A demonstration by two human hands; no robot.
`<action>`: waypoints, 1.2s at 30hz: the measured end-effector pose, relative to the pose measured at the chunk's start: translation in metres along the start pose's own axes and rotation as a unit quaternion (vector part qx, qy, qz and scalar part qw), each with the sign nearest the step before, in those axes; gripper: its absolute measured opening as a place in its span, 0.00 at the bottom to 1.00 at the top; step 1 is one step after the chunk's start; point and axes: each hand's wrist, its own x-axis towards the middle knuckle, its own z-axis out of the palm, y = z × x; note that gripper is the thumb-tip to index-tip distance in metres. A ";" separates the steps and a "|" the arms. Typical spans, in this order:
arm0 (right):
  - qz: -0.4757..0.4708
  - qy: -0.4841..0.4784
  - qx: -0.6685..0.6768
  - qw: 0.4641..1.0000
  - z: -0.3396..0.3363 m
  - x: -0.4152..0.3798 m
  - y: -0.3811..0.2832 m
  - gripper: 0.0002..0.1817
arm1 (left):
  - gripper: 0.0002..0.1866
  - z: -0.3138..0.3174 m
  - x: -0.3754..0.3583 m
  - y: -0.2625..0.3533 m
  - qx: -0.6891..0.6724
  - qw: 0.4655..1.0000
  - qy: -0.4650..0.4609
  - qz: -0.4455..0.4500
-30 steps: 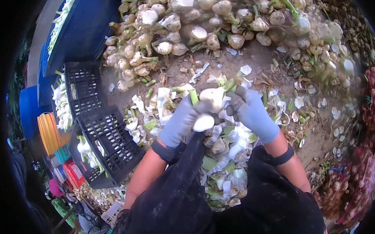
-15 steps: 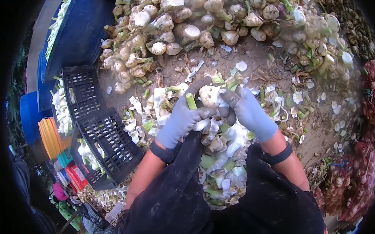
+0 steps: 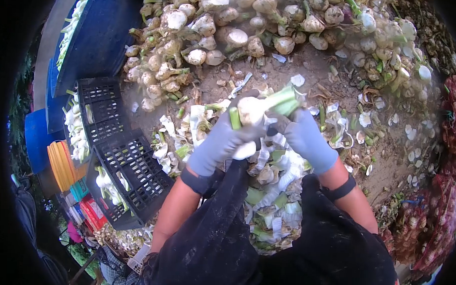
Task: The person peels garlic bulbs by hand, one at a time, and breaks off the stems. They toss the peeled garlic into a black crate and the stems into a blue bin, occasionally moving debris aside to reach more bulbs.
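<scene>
Grey-blue gloves with dirty dark fingertips cover both hands. My left hand point(image 3: 220, 142) is closed around a garlic bulb point(image 3: 244, 151); its cut green stem point(image 3: 235, 118) pokes up past the thumb and its white base shows below. A second garlic bulb point(image 3: 250, 111) is also held at the left fingers, its pale green stalk and outer leaves point(image 3: 283, 100) spread toward the right. My right hand point(image 3: 306, 137) is curled at that stalk, its fingertips blurred and partly hidden. Peeled white skins point(image 3: 292, 167) lie beneath, between the knees.
A heap of unpeeled garlic bulbs point(image 3: 202, 26) spans the ground ahead. To the left stand a black plastic crate point(image 3: 136, 172) with cleaned garlic and a blue tub point(image 3: 98, 37). Red mesh sacks point(image 3: 438, 220) lie at right. Skins and stem pieces litter the dirt.
The second bulb has turned so that its stalk points right, and loose leaves now fan out from it. The right hand has shifted slightly down, away from the bulb. The left hand keeps its grip.
</scene>
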 end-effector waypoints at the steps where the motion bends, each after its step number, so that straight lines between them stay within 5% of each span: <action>1: 0.045 -0.073 0.017 0.996 -0.002 0.002 0.001 0.09 | 0.31 0.005 0.000 0.001 0.178 0.981 0.062 0.041; 2: 0.115 -0.048 -0.032 0.992 0.000 0.003 -0.002 0.09 | 0.29 -0.007 -0.002 -0.011 0.201 0.975 0.086 0.036; 4: 0.023 -0.049 -0.058 0.997 0.000 0.003 0.002 0.10 | 0.27 -0.018 -0.005 -0.008 0.261 0.953 0.151 0.017; 6: 0.095 -0.073 -0.047 0.992 0.010 -0.008 0.006 0.09 | 0.23 -0.037 -0.004 -0.013 0.251 0.951 0.172 0.051; 8: 0.051 -0.077 0.057 0.994 0.022 -0.024 0.003 0.09 | 0.22 -0.029 0.002 0.001 0.348 0.912 0.210 -0.048; 9: 0.088 -0.102 0.039 0.990 0.018 -0.024 0.002 0.11 | 0.20 -0.033 0.004 -0.007 0.394 0.890 0.216 0.081; 10: 0.087 -0.105 0.039 0.990 0.015 -0.019 0.000 0.11 | 0.20 -0.034 0.002 -0.007 0.394 0.889 0.219 0.081; 12: 0.267 -0.097 0.135 0.949 0.009 -0.007 -0.001 0.10 | 0.14 -0.032 0.002 -0.002 0.324 0.933 0.142 0.063; 13: 0.191 -0.122 -0.002 0.974 0.009 -0.007 0.008 0.08 | 0.13 -0.027 0.001 -0.001 0.455 0.870 0.135 0.132; 14: 0.191 -0.122 -0.003 0.974 0.011 -0.010 0.007 0.08 | 0.13 -0.023 0.000 0.005 0.455 0.870 0.134 0.132; 16: 0.003 -0.111 -0.053 0.992 0.016 -0.019 0.003 0.07 | 0.11 -0.016 -0.003 0.016 0.265 0.944 0.191 -0.038; 17: -0.077 -0.105 -0.084 0.988 0.017 -0.016 0.013 0.08 | 0.11 -0.018 -0.002 0.014 0.260 0.947 0.185 -0.036; 18: -0.071 -0.102 -0.092 0.988 0.010 -0.012 0.015 0.08 | 0.11 -0.023 -0.003 0.010 0.245 0.951 0.191 -0.007; 20: -0.104 0.004 -0.323 0.941 -0.006 -0.003 0.019 0.08 | 0.10 -0.026 -0.004 0.004 0.214 0.955 0.201 0.048; 21: 0.010 -0.001 -0.410 0.912 -0.018 0.001 0.020 0.09 | 0.10 -0.022 -0.005 0.005 0.210 0.957 0.196 0.046; 22: 0.011 0.000 -0.413 0.911 -0.023 -0.001 0.023 0.09 | 0.10 -0.018 -0.007 0.010 0.160 0.973 0.161 0.046; 24: -0.133 0.059 -0.417 0.897 -0.024 -0.004 0.032 0.07 | 0.10 -0.017 -0.013 0.019 0.115 0.985 0.124 0.043; 26: -0.110 0.080 -0.424 0.896 -0.038 -0.014 0.032 0.07 | 0.09 -0.021 -0.021 0.023 0.110 0.986 0.123 0.031; 28: 0.000 -0.104 -0.444 0.890 -0.054 -0.027 0.032 0.07 | 0.11 -0.027 -0.019 0.023 0.023 0.988 0.140 0.053; 29: -0.030 -0.256 -0.394 0.882 -0.051 -0.045 0.022 0.08 | 0.12 -0.031 -0.018 0.025 0.027 0.987 0.147 0.057; 32: -0.017 -0.611 -0.234 0.756 -0.034 -0.090 -0.003 0.12 | 0.16 -0.038 -0.006 0.026 -0.014 0.981 0.188 0.051; 35: 0.064 -0.472 -0.375 0.795 -0.036 -0.064 -0.028 0.16 | 0.15 -0.043 -0.007 0.021 -0.230 0.961 0.150 0.040; 36: -0.035 -0.308 -0.494 0.813 -0.035 -0.055 -0.037 0.21 | 0.15 -0.038 -0.008 0.022 -0.229 0.961 0.147 0.044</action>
